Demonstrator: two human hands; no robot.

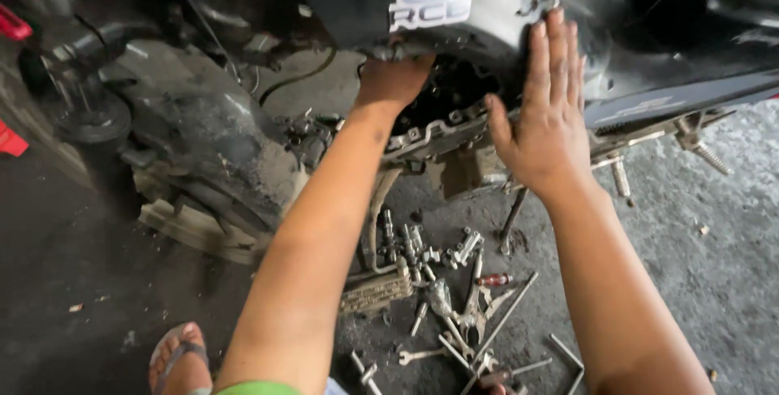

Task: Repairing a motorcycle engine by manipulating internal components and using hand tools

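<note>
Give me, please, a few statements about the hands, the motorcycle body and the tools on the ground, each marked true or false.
1. The right hand lies flat and open on the black motorcycle panel. True.
2. The left hand holds a hammer. False: it reaches in under the panel's edge, its fingers hidden; no hammer shows.
3. Sockets and wrenches lie on the ground between the forearms. True.
4. The foot at the lower left wears a closed boot. False: it wears an open sandal.

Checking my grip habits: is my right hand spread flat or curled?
Spread flat: the right hand lies open, fingers straight, against the black cover.
</note>
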